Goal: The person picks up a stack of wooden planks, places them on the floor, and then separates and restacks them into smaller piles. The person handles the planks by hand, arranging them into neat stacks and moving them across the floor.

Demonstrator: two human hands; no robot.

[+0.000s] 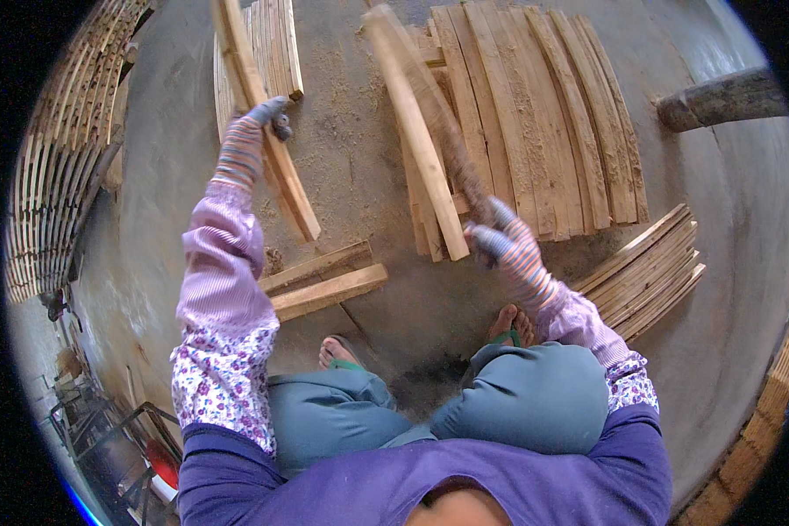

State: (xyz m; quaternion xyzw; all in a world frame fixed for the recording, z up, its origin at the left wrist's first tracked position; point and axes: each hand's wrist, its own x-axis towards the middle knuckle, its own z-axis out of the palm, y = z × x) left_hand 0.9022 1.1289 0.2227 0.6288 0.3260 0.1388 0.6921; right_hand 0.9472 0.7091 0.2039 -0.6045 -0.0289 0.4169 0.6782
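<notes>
Wooden plank (287, 180) clasped, left hand (264, 120); brown strip (452, 136) clasped, right hand (505, 240).

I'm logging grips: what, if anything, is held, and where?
Left hand: a wooden strip, midway along its visible length. Right hand: a dark blurred strip, by its near end; pale strip alongside, can't tell.

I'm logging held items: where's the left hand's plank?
Upper left in the head view, the plank is in the left hand, left of the large stack.

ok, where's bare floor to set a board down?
Bare floor: between left sleeve and slatted wood; between right bundle and far-right slats. Sawdust litters the middle strip. Crowded: around right hand, beside plank pile.
</notes>
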